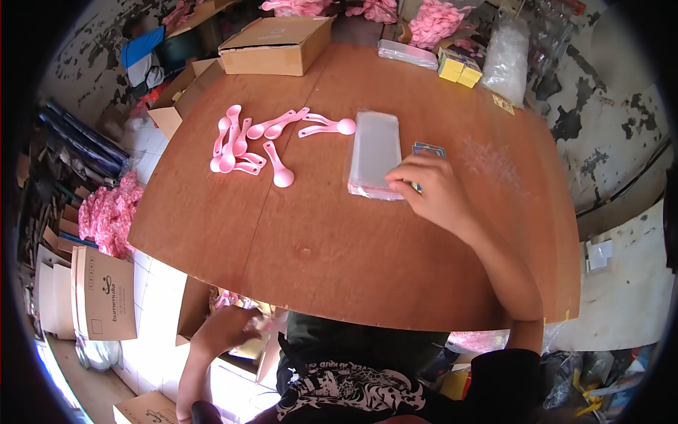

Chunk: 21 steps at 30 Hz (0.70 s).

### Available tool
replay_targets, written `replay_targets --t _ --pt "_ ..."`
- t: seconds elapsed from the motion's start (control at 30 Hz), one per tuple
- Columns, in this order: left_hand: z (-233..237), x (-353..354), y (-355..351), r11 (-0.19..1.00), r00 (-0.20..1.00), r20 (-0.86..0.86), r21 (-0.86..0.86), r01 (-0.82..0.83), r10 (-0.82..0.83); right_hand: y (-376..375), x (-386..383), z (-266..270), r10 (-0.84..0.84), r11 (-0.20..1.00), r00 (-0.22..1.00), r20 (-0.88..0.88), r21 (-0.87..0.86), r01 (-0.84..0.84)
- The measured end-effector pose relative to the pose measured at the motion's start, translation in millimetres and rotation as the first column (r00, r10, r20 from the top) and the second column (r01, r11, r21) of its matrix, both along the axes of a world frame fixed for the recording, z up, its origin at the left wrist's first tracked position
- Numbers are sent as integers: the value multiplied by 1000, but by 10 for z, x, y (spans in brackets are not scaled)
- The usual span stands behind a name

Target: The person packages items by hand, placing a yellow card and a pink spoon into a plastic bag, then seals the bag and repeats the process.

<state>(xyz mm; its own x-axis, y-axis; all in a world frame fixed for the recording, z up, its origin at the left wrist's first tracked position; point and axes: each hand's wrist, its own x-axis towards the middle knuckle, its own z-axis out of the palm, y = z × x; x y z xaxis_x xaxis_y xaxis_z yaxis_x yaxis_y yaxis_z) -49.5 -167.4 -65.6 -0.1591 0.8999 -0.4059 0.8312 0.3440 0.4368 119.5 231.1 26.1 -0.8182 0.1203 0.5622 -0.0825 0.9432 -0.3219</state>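
Note:
My right hand (429,187) is over the table just right of a stack of clear plastic bags (376,145), its fingers drawn together in a pinch. A bit of yellow and blue shows under the fingers, but what they grip is too small to tell. Small printed cards (429,149) stick out behind that hand. Below the table edge at left, my left hand (229,329) has its fingers apart above an open carton (192,309) of pink packed items. Pink measuring spoons (229,150) lie in a loose group on the table, with one spoon (281,173) apart in front.
A closed cardboard box (275,46) stands at the table's far left. Along the back edge are a plastic-wrapped pack (407,54), small yellow boxes (459,67) and a clear plastic roll (507,60). Pink bagged goods (113,214) and cartons (106,293) sit at left. Another person (143,56) is behind.

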Motion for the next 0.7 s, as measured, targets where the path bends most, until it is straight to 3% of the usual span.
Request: replay_targets --t 0.03,0.1,0.13,0.17,0.2,0.23,0.27,0.3,0.33,0.37,0.43,0.5,0.57,0.6,0.63,0.67,0.7 --pt "39 15 -91 967 968 -70 -63 -246 241 89 -77 -5 -25 999 995 99 -27 28" --pt "-164 16 -350 977 919 -343 -12 -213 196 169 -219 68 -43 997 981 191 -50 53" --pt "-227 8 -386 977 918 -345 -13 -215 197 150 -284 145 -65 994 946 318 -63 90" --pt "-143 69 -284 976 977 -146 -130 -175 155 142 -340 193 -84 989 893 443 -71 128" --pt "-50 138 -165 966 990 64 -234 -110 128 174 -401 186 -82 989 893 443 -71 127" --pt "40 199 -46 979 954 296 -203 24 38 221 -467 149 -69 988 852 518 -84 131" --pt "175 277 122 979 859 509 -141 148 -56 256 -512 101 -55 986 806 590 -94 136" --pt "533 400 440 910 534 779 109 399 -328 272 -531 41 -54 987 801 596 -87 132" --pt "592 443 553 816 327 770 408 409 -548 309 -538 -31 -58 998 845 532 11 62" --pt "702 444 673 816 325 768 416 402 -551 330 -535 -52 -50 993 884 464 114 -4" --pt "987 376 922 707 286 687 466 533 -668 279 -459 -31 -36 991 924 380 132 -15" --pt "1178 303 1157 722 474 546 484 495 -691 217 -344 2 -23 989 957 290 147 -21" --pt "1194 243 1437 761 822 262 584 283 -506 141 -213 90 -62 957 979 196 290 2" --pt "1234 210 1695 625 905 90 751 213 -417 94 -148 151 -62 957 978 197 290 2" --pt "1257 165 1940 442 960 -55 880 176 -274 34 -83 229 19 983 966 258 169 -64" --pt "1216 91 2112 443 961 -54 879 175 -272 -36 -26 312 105 991 946 307 43 -124" --pt "1152 17 2271 372 952 -154 894 248 -265 -123 37 414 106 991 946 307 43 -125"
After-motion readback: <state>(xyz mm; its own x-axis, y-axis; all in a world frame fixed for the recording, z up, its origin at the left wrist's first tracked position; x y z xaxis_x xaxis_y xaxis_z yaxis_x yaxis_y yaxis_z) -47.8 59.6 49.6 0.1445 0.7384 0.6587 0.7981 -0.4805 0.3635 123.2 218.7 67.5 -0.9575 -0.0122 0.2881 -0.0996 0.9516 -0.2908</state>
